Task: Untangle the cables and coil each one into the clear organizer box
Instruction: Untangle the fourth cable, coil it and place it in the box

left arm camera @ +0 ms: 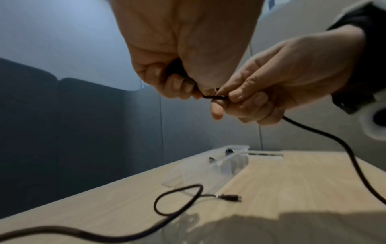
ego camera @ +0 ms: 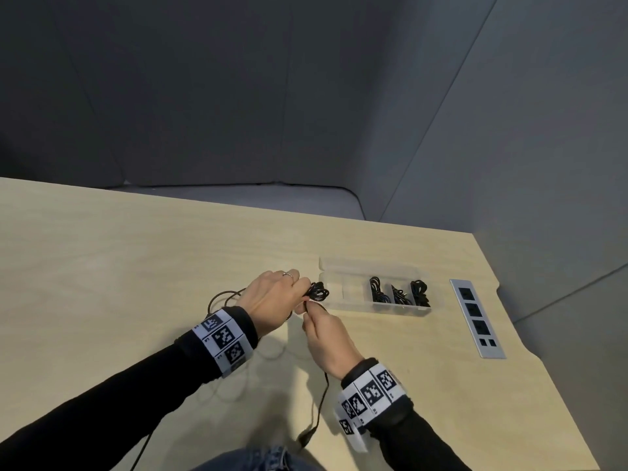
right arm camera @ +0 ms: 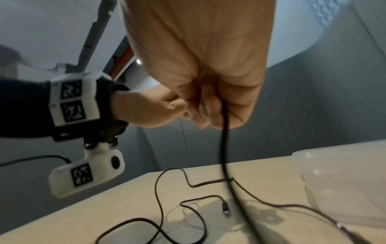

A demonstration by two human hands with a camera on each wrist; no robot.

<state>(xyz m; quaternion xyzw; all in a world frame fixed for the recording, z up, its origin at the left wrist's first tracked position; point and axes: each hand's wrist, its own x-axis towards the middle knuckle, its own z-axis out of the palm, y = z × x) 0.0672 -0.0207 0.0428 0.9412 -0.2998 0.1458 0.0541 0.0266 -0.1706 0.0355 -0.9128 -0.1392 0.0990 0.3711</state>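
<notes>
From my head: my left hand (ego camera: 272,297) grips a small black coil (ego camera: 317,291) just left of the clear organizer box (ego camera: 418,312), which sits right of centre on the pale table (ego camera: 136,253). My right hand (ego camera: 328,336), nearer me, pinches the cable's tail (ego camera: 321,402), which trails toward my lap. Three right-hand compartments already hold coiled cables (ego camera: 399,292); the left compartments look empty. A power strip (ego camera: 477,317) lies set into the table further right.

From my left wrist: my fingers (left arm camera: 177,82) are curled round the bundle, and my right hand's fingertips (left arm camera: 238,95) nip the strand just beside them. Another cable (left arm camera: 177,203) lies loose on the table near the box (left arm camera: 208,168), its plug beside the box's near end.

From my right wrist: my right-hand fingers (right arm camera: 211,107) close on the strand (right arm camera: 225,148), which hangs limp to the table among slack loops (right arm camera: 167,206).

The cable looks light, soft and springy, I judge; it will want to uncoil, so I would hold across all turns together, not by the plug.
</notes>
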